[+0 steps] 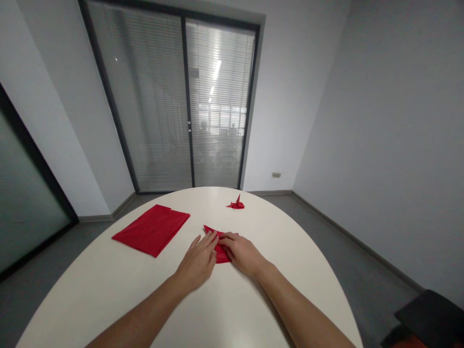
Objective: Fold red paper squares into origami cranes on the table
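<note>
A partly folded piece of red paper [213,233] lies on the white round table [224,304] in front of me. My left hand [198,260] rests flat on its left part, fingers stretched out. My right hand [242,252] presses on its right part with fingers bent and close together. Most of the paper is hidden under both hands; only its far corner and a strip between the hands show.
A stack of red paper sheets [151,228] lies on the table to the left. A small folded red paper figure [236,205] stands farther back. Beyond the table are glass doors with blinds [188,106]. A dark object [431,311] sits at the lower right.
</note>
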`<state>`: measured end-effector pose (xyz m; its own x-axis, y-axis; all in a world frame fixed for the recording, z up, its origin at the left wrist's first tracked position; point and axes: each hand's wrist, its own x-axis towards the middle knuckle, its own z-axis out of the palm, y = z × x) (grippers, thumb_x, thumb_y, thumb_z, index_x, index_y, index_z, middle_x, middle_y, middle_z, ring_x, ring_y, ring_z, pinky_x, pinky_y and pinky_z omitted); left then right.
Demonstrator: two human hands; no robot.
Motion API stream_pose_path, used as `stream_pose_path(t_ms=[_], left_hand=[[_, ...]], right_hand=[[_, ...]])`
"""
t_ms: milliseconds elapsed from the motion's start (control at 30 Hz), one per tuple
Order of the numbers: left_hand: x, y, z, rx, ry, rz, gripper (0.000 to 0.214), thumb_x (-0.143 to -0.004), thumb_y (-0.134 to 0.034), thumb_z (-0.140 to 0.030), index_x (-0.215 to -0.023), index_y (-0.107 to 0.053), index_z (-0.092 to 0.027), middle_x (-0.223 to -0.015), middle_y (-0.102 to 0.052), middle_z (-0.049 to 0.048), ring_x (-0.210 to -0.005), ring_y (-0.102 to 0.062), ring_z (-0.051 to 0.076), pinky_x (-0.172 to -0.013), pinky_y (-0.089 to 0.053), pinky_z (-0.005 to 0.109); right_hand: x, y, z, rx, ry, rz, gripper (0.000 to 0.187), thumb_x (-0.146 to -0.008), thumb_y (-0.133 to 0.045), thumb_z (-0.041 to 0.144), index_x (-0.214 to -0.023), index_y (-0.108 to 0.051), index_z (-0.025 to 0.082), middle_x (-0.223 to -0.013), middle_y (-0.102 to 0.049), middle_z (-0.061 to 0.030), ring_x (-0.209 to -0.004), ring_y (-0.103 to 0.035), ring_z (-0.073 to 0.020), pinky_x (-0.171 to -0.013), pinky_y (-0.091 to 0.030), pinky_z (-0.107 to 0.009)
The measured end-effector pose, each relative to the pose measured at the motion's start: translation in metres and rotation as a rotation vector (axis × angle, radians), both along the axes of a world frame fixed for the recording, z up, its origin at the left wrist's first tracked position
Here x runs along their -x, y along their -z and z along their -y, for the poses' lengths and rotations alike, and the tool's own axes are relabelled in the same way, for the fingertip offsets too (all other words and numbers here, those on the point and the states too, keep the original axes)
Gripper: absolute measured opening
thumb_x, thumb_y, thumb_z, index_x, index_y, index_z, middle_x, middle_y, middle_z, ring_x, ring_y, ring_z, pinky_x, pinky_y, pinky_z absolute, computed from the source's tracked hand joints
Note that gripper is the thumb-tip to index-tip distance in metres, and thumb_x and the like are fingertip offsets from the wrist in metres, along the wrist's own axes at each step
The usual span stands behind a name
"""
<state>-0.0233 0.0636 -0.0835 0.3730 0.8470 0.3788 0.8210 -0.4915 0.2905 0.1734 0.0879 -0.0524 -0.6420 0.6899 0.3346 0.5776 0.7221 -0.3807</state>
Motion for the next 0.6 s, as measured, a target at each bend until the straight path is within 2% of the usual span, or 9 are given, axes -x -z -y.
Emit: stream_pose_path(t_ms=[100, 233, 300, 400, 467, 600], left_hand=[[-0.001, 0.001, 0.001, 0.063, -0.029, -0.065, 0.048, -0.097, -0.037, -0.021, -0.143, -0.05, -0.015, -0.151, -0.048, 0.0139, -0.142, -0.042, 0.024, -0.118, -0.03, 0.051], [-0.004, 0.0, 0.004, 0.055, -0.087, -0.158, 0.048, -0.097, -0.034, -0.02, -0.141, -0.052, -0.013, -0.151, -0.048, 0.0145, -0.142, -0.042, 0.025, -0.117, -0.031, 0.051], [-0.006, -0.001, 0.005, 0.035, -0.158, -0.197, 0.048, -0.097, -0.033, -0.018, -0.14, -0.052, -0.01, -0.151, -0.048, 0.0159, -0.142, -0.042, 0.026, -0.117, -0.03, 0.052], [-0.007, -0.002, 0.006, 0.019, -0.278, -0.224, 0.05, -0.095, -0.035, -0.019, -0.14, -0.051, -0.005, -0.152, -0.044, 0.0202, -0.144, -0.038, 0.03, -0.117, -0.029, 0.054], [-0.006, -0.002, 0.005, -0.001, -0.249, -0.212, 0.052, -0.096, -0.035, -0.02, -0.143, -0.048, -0.005, -0.155, -0.04, 0.0189, -0.147, -0.034, 0.029, -0.118, -0.028, 0.052], [-0.002, 0.0, 0.002, 0.029, -0.038, -0.201, 0.053, -0.098, -0.03, -0.019, -0.149, -0.041, -0.013, -0.157, -0.038, 0.011, -0.147, -0.034, 0.022, -0.119, -0.029, 0.046]], right_hand=[[0.004, 0.001, 0.005, 0.014, -0.003, 0.044, 0.042, -0.098, -0.043, 0.019, -0.136, -0.059, 0.017, -0.14, -0.059, -0.0131, -0.128, -0.055, -0.0249, -0.11, -0.041, -0.041], [0.007, 0.002, 0.014, 0.126, 0.037, 0.231, 0.062, -0.104, -0.03, 0.046, -0.156, -0.029, 0.012, -0.16, -0.03, -0.0157, -0.151, -0.021, -0.0292, -0.122, -0.014, -0.053], [0.008, 0.003, 0.016, 0.189, 0.043, 0.311, 0.07, -0.103, -0.025, 0.053, -0.158, -0.018, 0.011, -0.163, -0.016, -0.0148, -0.153, -0.009, -0.0285, -0.123, -0.001, -0.053], [0.007, 0.003, 0.016, 0.239, 0.042, 0.343, 0.077, -0.101, -0.024, 0.06, -0.158, -0.013, 0.01, -0.164, -0.008, -0.0145, -0.153, -0.001, -0.027, -0.123, 0.005, -0.051], [0.006, 0.001, 0.015, 0.234, 0.021, 0.33, 0.078, -0.1, -0.023, 0.062, -0.159, -0.011, 0.012, -0.164, -0.008, -0.0137, -0.153, -0.001, -0.026, -0.123, 0.007, -0.049], [0.003, -0.003, 0.014, 0.215, -0.045, 0.301, 0.078, -0.099, -0.026, 0.063, -0.159, -0.008, 0.017, -0.164, -0.011, -0.0109, -0.153, -0.003, -0.0259, -0.123, 0.007, -0.049]])
